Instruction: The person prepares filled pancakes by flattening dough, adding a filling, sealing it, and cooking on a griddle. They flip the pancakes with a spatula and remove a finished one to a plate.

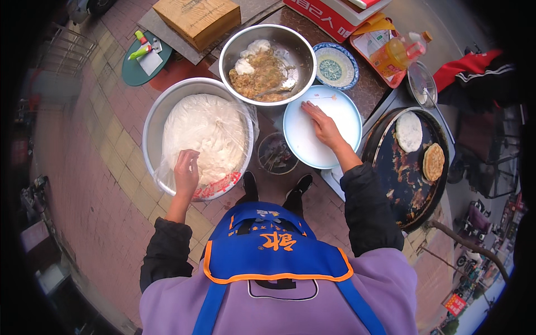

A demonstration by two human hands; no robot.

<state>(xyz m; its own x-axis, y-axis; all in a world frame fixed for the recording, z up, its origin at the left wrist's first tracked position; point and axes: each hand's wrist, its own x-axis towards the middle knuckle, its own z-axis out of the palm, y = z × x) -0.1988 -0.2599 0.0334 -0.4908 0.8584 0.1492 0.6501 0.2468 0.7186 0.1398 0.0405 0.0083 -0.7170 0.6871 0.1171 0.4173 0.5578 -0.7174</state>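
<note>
My left hand (187, 167) has its fingers curled together at the near part of a large metal bowl (152, 128) of pale dough (204, 134) under thin plastic; what they grip, if anything, I cannot make out. My right hand (321, 123) lies with fingers stretched on a white, blue-rimmed round tray (341, 117). Behind it, a steel bowl (225, 60) holds brownish filling, white lumps and a utensil. To the right, a black round griddle (402, 190) carries a pale flatbread (409, 132) and a browned one (434, 162).
A patterned bowl (336, 65), wooden box (198, 19), red carton (318, 18) and oil bottle (397, 53) stand at the back. A green stool (134, 72) with tools is at left, a metal pot (421, 84) at right. A person's red-and-black sleeve (466, 72) shows beyond. Brick pavement (100, 178) lies below.
</note>
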